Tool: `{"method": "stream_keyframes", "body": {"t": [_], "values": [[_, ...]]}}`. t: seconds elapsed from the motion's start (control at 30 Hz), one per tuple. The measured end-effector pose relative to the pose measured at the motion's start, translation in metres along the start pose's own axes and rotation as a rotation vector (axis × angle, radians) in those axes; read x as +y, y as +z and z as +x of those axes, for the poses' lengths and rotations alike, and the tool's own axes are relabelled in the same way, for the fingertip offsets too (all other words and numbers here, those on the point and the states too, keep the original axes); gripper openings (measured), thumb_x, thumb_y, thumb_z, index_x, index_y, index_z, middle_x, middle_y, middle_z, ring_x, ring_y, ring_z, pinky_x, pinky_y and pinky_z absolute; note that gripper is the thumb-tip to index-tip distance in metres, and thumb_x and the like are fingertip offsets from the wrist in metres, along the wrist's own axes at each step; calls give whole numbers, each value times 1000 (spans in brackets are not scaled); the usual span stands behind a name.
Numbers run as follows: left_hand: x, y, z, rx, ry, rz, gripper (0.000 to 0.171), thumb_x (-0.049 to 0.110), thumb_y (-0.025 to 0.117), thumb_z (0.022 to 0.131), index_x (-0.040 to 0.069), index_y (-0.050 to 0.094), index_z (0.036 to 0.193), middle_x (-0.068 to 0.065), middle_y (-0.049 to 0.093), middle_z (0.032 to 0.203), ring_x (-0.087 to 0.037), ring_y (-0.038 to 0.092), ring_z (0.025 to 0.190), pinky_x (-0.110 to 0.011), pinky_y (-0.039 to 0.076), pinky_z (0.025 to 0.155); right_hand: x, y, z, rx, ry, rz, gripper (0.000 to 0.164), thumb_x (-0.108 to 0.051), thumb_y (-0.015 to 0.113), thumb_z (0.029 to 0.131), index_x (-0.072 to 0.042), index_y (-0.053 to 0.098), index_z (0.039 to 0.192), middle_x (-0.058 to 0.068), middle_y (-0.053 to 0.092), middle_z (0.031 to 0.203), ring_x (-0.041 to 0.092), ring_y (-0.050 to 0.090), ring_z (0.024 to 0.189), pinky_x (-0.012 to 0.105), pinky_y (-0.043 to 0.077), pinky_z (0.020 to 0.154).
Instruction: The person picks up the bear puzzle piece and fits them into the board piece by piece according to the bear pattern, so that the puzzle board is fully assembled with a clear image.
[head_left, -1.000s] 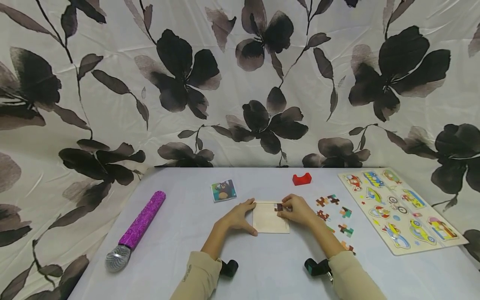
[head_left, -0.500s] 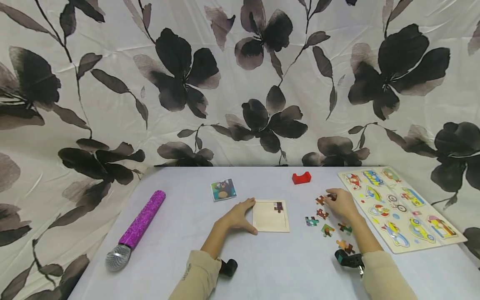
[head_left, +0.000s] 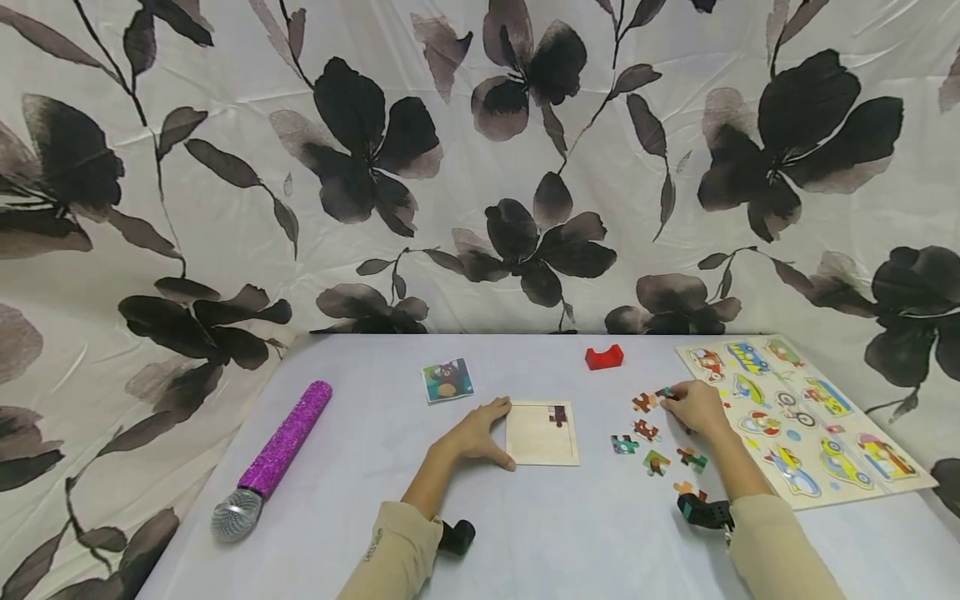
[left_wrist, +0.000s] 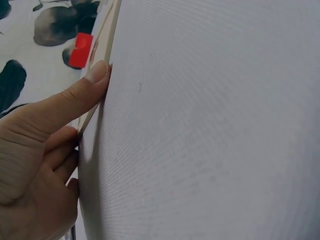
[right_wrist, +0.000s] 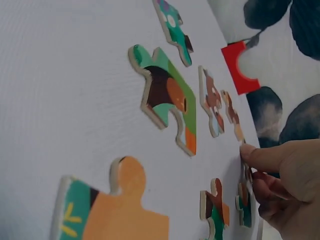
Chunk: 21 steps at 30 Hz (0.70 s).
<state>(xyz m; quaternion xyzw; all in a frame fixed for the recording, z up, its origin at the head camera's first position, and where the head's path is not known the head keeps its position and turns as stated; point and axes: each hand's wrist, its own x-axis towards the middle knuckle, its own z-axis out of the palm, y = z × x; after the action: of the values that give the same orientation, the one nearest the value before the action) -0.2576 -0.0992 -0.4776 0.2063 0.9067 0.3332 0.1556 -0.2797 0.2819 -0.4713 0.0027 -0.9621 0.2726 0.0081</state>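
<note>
A small wooden puzzle tray (head_left: 532, 437) lies mid-table, with one dark puzzle piece (head_left: 557, 415) in its upper right part. My left hand (head_left: 476, 433) holds the tray's left edge, thumb at the near corner and forefinger at the far corner. In the left wrist view the thumb (left_wrist: 82, 97) presses that edge. To the right, my right hand (head_left: 697, 406) pinches a puzzle piece (head_left: 664, 392) at the far end of the loose ones; the fingers mostly cover it in the right wrist view. Nearby lie a bear-face piece (head_left: 645, 430), a green piece (head_left: 656, 462) and several others.
A bear picture card (head_left: 447, 381) lies beyond the tray, with a red notched block (head_left: 604, 357) right of it. The vehicle board (head_left: 806, 425) lies at the right, partly behind my right hand. A purple glitter microphone (head_left: 273, 458) lies at the left.
My right hand has let go of the dark piece in the tray and moved right to the loose pieces, then shifted slightly further right. My left hand has stayed at the tray.
</note>
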Motion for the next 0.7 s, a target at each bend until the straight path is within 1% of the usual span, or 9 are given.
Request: {"method": "stream_keyframes", "body": {"t": [0.13, 0.2, 0.33, 0.43, 0.5, 0.53, 0.6, 0.67, 0.7], "values": [[0, 0, 0, 3, -1, -6, 102, 27, 88, 62, 1, 34, 144, -12, 25, 153, -36, 19, 141, -51, 17, 114, 0, 0, 1, 45, 48, 60, 44, -13, 69, 82, 16, 58, 112, 29, 62, 100, 39, 57, 90, 49, 47, 79], [1, -1, -1, 6, 0, -13, 102, 26, 88, 62, 1, 34, 144, -13, 25, 153, -37, 19, 141, -52, 18, 114, 3, 0, 1, 62, 59, 95, 45, -13, 71, 81, 16, 58, 113, 26, 63, 95, 34, 55, 85, 44, 46, 74], [0, 1, -2, 10, 10, -25, 102, 26, 89, 62, 0, 34, 144, -14, 25, 153, -38, 19, 140, -52, 17, 113, 8, -1, 2, 89, 43, 174, 39, -14, 68, 84, 14, 61, 110, 19, 66, 86, 21, 54, 73, 31, 43, 64], [-1, 2, -3, 14, 25, -32, 102, 25, 89, 62, -1, 33, 144, -14, 25, 153, -39, 19, 140, -53, 16, 113, 6, -3, 3, 76, 67, 323, 37, -15, 61, 90, 13, 60, 113, 13, 69, 83, 9, 56, 66, 23, 45, 58], [-1, 2, -3, 15, 34, -35, 103, 25, 89, 62, -2, 33, 144, -15, 24, 153, -39, 19, 140, -54, 16, 113, 2, -5, 2, 56, 117, 441, 40, -18, 56, 94, 12, 57, 120, 15, 69, 94, 2, 58, 66, 20, 49, 59], [-2, 2, -3, 15, 35, -37, 103, 25, 89, 62, -2, 33, 144, -15, 24, 153, -39, 19, 140, -54, 16, 113, 0, -6, 2, 48, 141, 512, 42, -19, 55, 95, 11, 55, 124, 11, 69, 94, 1, 60, 67, 18, 50, 60], [-2, 1, -3, 16, 36, -38, 103, 25, 89, 62, -2, 33, 144, -15, 24, 153, -39, 19, 140, -54, 16, 113, -6, -7, -1, 35, 164, 607, 47, -23, 55, 96, 10, 50, 129, 3, 68, 94, -2, 61, 72, 16, 52, 67], [-2, 1, -3, 15, 37, -36, 103, 25, 89, 62, -2, 33, 144, -15, 24, 153, -40, 19, 140, -54, 16, 113, -12, -7, -4, 31, 153, 705, 49, -19, 55, 95, 8, 45, 135, -3, 66, 92, -1, 63, 75, 18, 54, 73], [-2, 1, -2, 14, 37, -35, 103, 25, 88, 62, -2, 32, 144, -15, 24, 153, -40, 19, 140, -54, 16, 113, -14, -7, -5, 30, 135, 755, 51, -16, 56, 95, 8, 42, 137, -8, 64, 89, -1, 64, 76, 19, 54, 76]]}}
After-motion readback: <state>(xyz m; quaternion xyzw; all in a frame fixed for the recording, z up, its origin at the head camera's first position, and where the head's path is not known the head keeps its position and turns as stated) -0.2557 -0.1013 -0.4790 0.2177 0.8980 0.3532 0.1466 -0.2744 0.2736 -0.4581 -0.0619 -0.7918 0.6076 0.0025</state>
